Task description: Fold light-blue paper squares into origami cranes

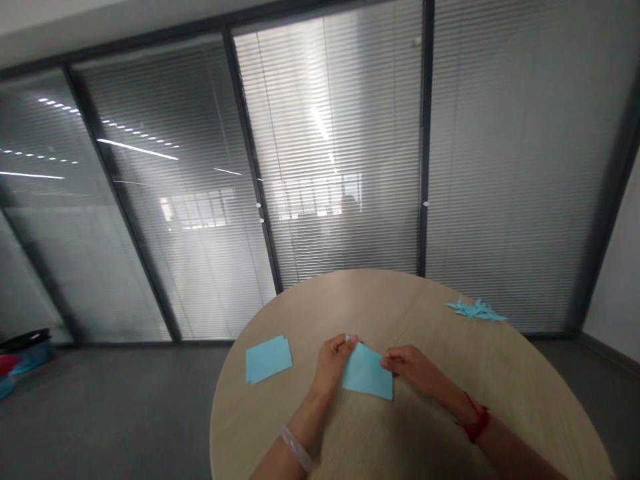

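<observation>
A sheet of light blue paper [367, 373] is between my hands, over the near middle of the round table. My left hand [332, 361] grips its upper left corner, thumb on top and fingers curled. At the right edge, my right hand [407, 363] pinches the sheet between thumb and fingers. To the left of my left hand lies a small stack of the same blue paper [269, 360], its sheets slightly out of line. A pile of folded blue paper pieces [477, 310] with pointed ends rests near the table's far right edge.
The round wooden table [360, 297] stands before a glass partition with blinds [340, 147] and dark frames. On the grey floor [130, 413] at far left are a dark-rimmed blue container [33, 353] and a red object [7, 364], cut off by the view.
</observation>
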Action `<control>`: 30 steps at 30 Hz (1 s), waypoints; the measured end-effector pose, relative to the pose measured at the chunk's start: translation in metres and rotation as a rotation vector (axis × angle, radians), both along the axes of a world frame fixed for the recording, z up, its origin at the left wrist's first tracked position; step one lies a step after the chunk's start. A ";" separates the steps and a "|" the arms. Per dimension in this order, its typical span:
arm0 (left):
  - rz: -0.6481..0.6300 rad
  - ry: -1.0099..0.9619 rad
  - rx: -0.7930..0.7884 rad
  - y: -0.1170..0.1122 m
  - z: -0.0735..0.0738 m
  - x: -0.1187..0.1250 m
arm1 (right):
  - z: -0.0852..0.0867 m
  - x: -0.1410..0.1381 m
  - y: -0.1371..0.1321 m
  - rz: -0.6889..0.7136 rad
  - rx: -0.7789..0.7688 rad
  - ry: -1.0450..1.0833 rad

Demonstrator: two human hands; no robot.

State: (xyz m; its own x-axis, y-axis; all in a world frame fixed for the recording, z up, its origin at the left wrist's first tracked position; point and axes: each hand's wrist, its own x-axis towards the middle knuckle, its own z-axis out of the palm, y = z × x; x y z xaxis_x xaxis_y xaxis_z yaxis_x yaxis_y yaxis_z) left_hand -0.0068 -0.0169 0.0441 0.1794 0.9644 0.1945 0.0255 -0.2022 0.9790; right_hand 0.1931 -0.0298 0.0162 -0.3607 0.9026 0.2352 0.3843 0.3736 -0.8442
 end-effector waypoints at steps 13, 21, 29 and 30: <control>0.037 -0.052 -0.023 0.003 -0.002 -0.005 | 0.005 0.008 0.001 -0.234 0.031 0.115; -0.011 0.010 -0.026 0.005 -0.002 -0.005 | 0.009 0.005 -0.004 -0.265 0.140 -0.029; -0.040 0.281 0.111 0.002 -0.009 -0.001 | 0.013 -0.006 -0.011 -0.213 0.094 0.000; -0.045 0.278 0.110 0.001 -0.009 0.000 | 0.014 -0.008 -0.013 -0.203 0.088 0.014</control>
